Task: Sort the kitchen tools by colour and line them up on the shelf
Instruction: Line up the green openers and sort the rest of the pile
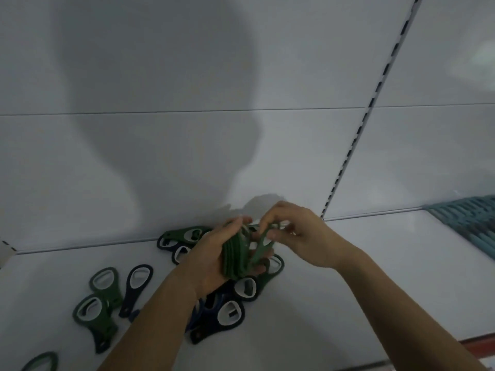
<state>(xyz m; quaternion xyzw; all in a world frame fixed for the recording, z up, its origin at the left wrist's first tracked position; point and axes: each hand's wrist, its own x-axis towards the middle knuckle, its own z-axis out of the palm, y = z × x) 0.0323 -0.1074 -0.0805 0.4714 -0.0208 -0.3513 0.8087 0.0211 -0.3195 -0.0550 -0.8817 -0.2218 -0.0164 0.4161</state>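
While the left hand [211, 258] curls its fingers round a stack of green openers [234, 257] held on edge just above the white shelf [375, 277], the right hand [302, 234] pinches a single green opener [261, 246] between thumb and fingertips against that stack. Beneath the hands, a heap of dark blue openers [227, 311] lies partly hidden by the left forearm. Two loose green openers [93, 309] and a lone dark blue opener [135, 287] lie to the left. A cut-off opener [40, 361] shows at the bottom edge. A slatted mat [466, 223] sits far right, blurred.
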